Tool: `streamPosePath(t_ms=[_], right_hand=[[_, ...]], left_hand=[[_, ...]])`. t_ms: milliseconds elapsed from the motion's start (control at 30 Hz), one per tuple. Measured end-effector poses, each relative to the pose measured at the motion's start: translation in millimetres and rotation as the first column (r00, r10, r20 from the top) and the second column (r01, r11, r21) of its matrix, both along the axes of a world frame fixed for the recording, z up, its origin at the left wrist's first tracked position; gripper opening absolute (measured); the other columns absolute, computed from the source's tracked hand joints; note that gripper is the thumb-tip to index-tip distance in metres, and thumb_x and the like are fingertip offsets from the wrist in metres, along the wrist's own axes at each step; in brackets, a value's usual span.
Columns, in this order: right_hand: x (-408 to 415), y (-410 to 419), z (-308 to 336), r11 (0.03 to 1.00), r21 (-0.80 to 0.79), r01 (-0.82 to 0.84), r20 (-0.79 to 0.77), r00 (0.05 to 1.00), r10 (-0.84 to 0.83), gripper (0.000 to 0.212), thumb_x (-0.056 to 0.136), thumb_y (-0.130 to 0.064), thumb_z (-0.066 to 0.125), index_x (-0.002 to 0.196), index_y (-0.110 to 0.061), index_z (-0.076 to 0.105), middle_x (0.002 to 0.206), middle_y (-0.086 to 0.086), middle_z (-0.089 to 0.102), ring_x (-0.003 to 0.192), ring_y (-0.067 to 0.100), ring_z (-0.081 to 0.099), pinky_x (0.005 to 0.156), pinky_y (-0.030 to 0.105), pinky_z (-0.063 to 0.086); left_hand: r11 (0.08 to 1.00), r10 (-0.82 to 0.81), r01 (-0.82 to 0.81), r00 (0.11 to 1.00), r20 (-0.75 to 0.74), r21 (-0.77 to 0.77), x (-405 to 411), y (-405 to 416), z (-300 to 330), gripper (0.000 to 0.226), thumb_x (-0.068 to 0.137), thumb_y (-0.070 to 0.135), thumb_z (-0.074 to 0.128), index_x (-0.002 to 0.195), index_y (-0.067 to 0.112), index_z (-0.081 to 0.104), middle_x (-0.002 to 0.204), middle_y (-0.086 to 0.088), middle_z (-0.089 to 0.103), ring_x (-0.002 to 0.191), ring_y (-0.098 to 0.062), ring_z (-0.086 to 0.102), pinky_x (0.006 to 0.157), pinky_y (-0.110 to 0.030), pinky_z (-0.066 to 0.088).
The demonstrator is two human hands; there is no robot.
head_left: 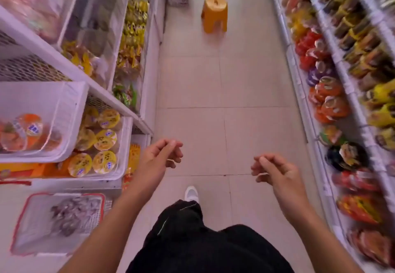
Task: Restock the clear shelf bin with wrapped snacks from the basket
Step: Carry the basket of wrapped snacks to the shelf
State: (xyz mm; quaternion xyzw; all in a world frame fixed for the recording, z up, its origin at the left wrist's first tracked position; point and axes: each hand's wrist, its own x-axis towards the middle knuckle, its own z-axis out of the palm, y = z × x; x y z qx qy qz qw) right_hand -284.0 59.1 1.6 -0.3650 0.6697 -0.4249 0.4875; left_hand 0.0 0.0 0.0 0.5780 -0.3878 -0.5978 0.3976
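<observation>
Basket (59, 223) of wrapped snacks low left, beside left forearm, hands (162, 155) empty

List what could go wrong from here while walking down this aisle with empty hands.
1. The yellow stool stands mid-aisle on the floor ahead; walking on could mean tripping over it.
2. The red-rimmed basket of wrapped snacks sits low at the left, beside the legs, and might get left behind.
3. Left hand and right hand hang loosely curled and hold nothing, so no snack is heading to a bin.
</observation>
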Motion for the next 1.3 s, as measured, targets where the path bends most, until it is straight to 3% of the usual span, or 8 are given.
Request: streamPosePath(t_ms=[100,367,433,600,733,900,1100,1300], right_hand=[[-24.3,-44.3,0.8,1.0,0.007,0.027,-0.006,1.0,-0.027,0.018,0.097,-0.021,0.057,0.093,-0.024,0.073,0.084,0.007,0.073,0.076,0.018,0.07,0.062,0.025,0.056],[-110.3,-174.3,-20.6,0.986,0.048,0.159,0.007,0.987,-0.16,0.019,0.098,-0.018,0.056,0.091,-0.022,0.073,0.083,0.009,0.072,0.076,0.021,0.068,0.066,0.033,0.055],[-128.5,-222.4,-18.8,0.989,0.044,0.144,0.015,0.989,-0.144,0.02,0.098,-0.018,0.055,0.09,-0.022,0.073,0.083,0.008,0.072,0.076,0.021,0.068,0.068,0.034,0.054],[-143.8,-357.3,8.2,1.0,-0.005,-0.031,0.007,0.999,0.031,0.018,0.097,-0.023,0.056,0.09,-0.025,0.072,0.082,0.004,0.072,0.074,0.015,0.069,0.062,0.022,0.057],[-131.6,-477.1,18.3,0.985,-0.023,-0.173,0.039,0.984,0.174,0.017,0.097,-0.015,0.057,0.091,-0.018,0.073,0.079,0.006,0.072,0.072,0.016,0.067,0.061,0.022,0.055],[-93.6,-615.3,6.1,0.952,-0.036,-0.303,0.046,0.951,0.304,0.018,0.096,-0.014,0.058,0.088,-0.022,0.073,0.078,0.005,0.072,0.071,0.015,0.067,0.06,0.022,0.053],[-58.9,-757.8,17.8,0.935,-0.027,-0.355,0.005,0.935,0.355,0.02,0.096,-0.015,0.058,0.09,-0.027,0.073,0.082,0.004,0.073,0.075,0.018,0.069,0.063,0.025,0.055],[-79.9,-869.2,24.4,0.97,-0.024,-0.242,-0.016,0.97,0.242,0.015,0.096,-0.016,0.058,0.096,-0.021,0.072,0.084,0.006,0.073,0.077,0.02,0.069,0.066,0.026,0.059]], left_hand=[[0.991,-0.132,0.132,0.991,-0.002,0.01,-22.0,-52.2,1.3,0.029,0.082,0.05,0.059,0.089,0.027,0.076,0.081,-0.002,0.071,0.073,-0.014,0.065,0.061,-0.021,0.052],[0.969,-0.245,0.245,0.969,0.01,0.009,-108.8,-218.9,-9.2,0.025,0.08,0.048,0.061,0.086,0.028,0.076,0.076,0.0,0.069,0.069,-0.013,0.063,0.058,-0.02,0.049],[0.974,-0.227,0.227,0.973,0.027,0.007,-123.0,-259.8,-4.9,0.025,0.081,0.048,0.061,0.086,0.028,0.075,0.077,0.0,0.069,0.07,-0.014,0.063,0.06,-0.02,0.049],[0.997,-0.082,0.082,0.995,0.055,0.0,-126.2,-350.1,16.8,0.023,0.087,0.041,0.057,0.088,0.027,0.075,0.08,-0.002,0.07,0.073,-0.014,0.065,0.061,-0.021,0.052],[0.998,0.066,-0.066,0.997,0.033,-0.013,-110.4,-418.3,18.5,0.022,0.091,0.033,0.056,0.088,0.024,0.075,0.079,-0.004,0.069,0.072,-0.014,0.063,0.061,-0.021,0.052],[0.975,0.22,-0.219,0.975,0.022,-0.031,-83.9,-515.8,-4.0,0.032,0.102,0.017,0.05,0.085,0.026,0.075,0.077,-0.003,0.068,0.069,-0.014,0.062,0.059,-0.019,0.051],[0.971,0.236,-0.236,0.972,0.002,-0.03,-58.8,-662.4,-2.0,0.032,0.101,0.014,0.05,0.083,0.024,0.075,0.074,-0.003,0.069,0.066,-0.013,0.062,0.056,-0.019,0.05],[0.994,0.104,-0.104,0.995,0.01,-0.022,-64.3,-822.0,13.5,0.022,0.101,0.014,0.052,0.09,0.014,0.071,0.074,-0.003,0.068,0.067,-0.015,0.061,0.056,-0.019,0.048]])
